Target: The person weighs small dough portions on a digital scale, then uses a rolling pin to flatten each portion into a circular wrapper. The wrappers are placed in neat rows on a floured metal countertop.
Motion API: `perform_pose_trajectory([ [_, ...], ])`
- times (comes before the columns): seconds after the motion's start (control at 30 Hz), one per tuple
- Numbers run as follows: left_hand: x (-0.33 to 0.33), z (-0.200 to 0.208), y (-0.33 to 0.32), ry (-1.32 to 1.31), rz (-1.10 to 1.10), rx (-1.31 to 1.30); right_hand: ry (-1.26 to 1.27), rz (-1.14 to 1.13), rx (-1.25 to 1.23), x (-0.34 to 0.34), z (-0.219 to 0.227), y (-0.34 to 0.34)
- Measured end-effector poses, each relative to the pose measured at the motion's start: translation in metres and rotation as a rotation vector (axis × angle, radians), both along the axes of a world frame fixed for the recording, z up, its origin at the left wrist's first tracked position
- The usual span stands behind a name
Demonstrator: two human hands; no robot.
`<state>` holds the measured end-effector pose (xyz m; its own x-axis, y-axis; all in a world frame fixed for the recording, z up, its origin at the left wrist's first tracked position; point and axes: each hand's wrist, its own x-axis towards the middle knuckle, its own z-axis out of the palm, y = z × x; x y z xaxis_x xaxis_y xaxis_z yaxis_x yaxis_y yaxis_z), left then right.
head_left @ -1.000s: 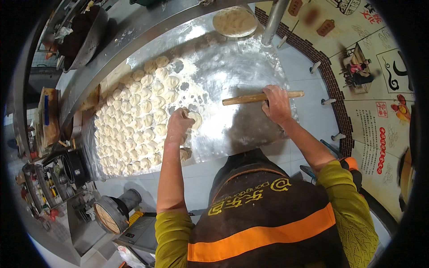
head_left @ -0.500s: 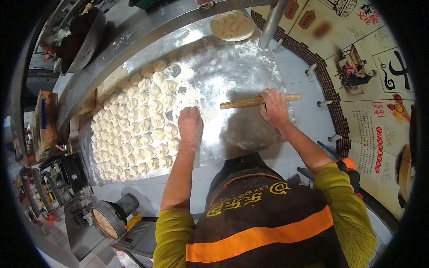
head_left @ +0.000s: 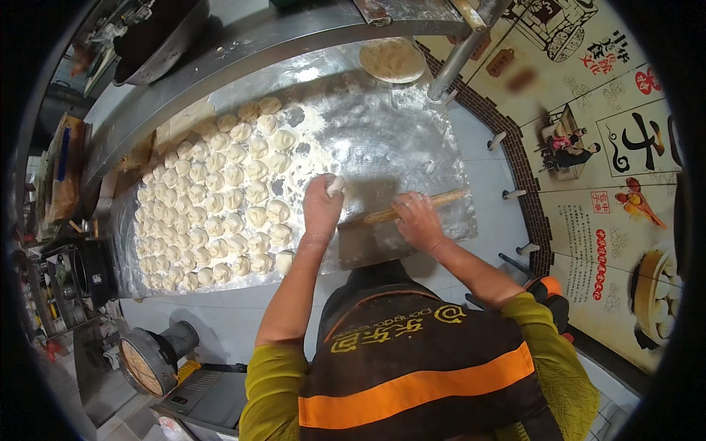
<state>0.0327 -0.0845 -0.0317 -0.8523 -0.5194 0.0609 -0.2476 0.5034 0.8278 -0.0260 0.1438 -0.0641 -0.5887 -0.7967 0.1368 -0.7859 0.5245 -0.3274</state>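
On the left half of the shiny metal table [head_left: 412,140] sit lots of plump white dumplings [head_left: 234,175], packed in rows, with white flour [head_left: 305,158] spread beside them toward the table's middle. Near the middle of the table, my left hand [head_left: 321,209] is curled closed around a small lump of white dough [head_left: 335,186], and a bit of it pokes out by my fingers. My right hand [head_left: 421,226] is over the near right part of the table, bent over a wooden rolling pin [head_left: 447,198] and holding it; I cannot see all of that grip. The pin lies slantwise, with one end close to the table's right edge. At the table's far edge is a round tan thing [head_left: 392,60] with flour on it. A long metal shelf [head_left: 294,55] runs above the table's far side, and a metal post [head_left: 471,57] stands by the far right corner. Past the right side of the table, I see pale floor tiles [head_left: 471,132], then a brick-pattern strip [head_left: 517,169] and a cream wall [head_left: 548,195] with pictures and black and red writing. A big metal bowl [head_left: 170,60] is up beyond the table's far left.
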Motion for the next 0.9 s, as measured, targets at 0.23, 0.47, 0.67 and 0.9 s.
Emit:
perform_pose_trajectory([
  [0.23,0.027,-0.038,-0.006,-0.147,-0.008,0.033,-0.116,0.113,0.117,0.025,0.038,-0.037],
  [0.47,0.024,-0.027,-0.016,-0.369,-0.269,-0.125,-0.046,0.057,0.118,0.018,0.022,-0.059],
  [0.67,0.023,0.000,-0.019,-0.149,-0.246,-0.306,-0.045,0.072,0.166,0.021,0.023,-0.057],
  [0.9,0.022,0.011,-0.008,0.099,0.012,0.372,-0.037,0.079,0.142,0.035,0.029,-0.043],
])
